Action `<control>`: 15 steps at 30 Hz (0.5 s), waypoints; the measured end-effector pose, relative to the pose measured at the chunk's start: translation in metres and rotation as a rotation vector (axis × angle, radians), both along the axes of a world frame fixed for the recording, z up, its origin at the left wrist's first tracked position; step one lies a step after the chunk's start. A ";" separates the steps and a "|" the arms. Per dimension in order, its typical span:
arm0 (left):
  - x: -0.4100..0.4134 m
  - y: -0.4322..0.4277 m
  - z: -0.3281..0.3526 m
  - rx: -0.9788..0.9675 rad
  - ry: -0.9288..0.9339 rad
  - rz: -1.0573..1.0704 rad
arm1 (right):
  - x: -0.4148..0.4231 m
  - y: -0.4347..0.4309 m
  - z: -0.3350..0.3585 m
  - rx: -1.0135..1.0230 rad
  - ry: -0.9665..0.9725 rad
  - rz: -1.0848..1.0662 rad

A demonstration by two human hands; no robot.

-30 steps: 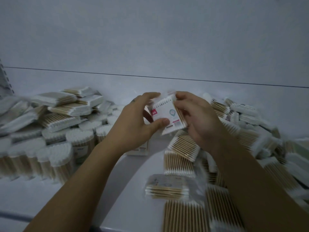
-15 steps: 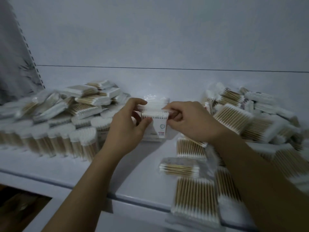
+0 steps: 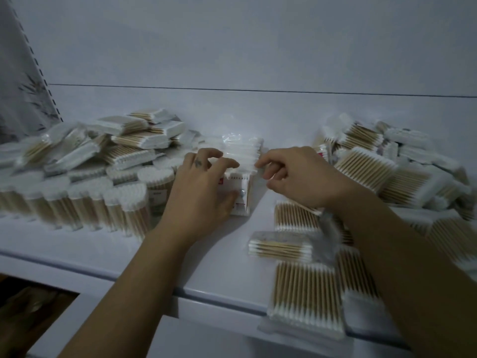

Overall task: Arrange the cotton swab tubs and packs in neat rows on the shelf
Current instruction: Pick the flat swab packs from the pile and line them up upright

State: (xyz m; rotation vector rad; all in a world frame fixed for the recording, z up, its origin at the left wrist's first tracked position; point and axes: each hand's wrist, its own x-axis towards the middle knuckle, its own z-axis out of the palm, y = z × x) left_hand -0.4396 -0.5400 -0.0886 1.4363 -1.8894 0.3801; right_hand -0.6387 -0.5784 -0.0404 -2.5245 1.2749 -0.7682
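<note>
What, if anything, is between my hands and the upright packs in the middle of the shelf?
Nothing visible. The left hand grips the front pack, and the right hand has fingertips at the top edge of the packs behind. The tubs stand off to the left, the loose packs to the right.

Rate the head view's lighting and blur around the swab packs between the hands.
Head view: dim, bluish light; the round white-topped tubs of wooden swabs at left are smeared by blur; the left hand and right hand look soft-edged; the upright clear-wrapped swab packs they grip wash out pale.
</note>
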 end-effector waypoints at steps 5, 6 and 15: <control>-0.007 0.002 -0.001 0.018 -0.136 0.056 | 0.001 -0.001 -0.001 0.014 0.009 -0.020; -0.007 0.002 0.001 0.036 -0.170 0.068 | 0.002 -0.001 0.000 0.005 0.016 -0.026; -0.012 0.003 -0.003 0.020 -0.162 -0.012 | -0.001 -0.005 -0.010 0.040 -0.035 0.002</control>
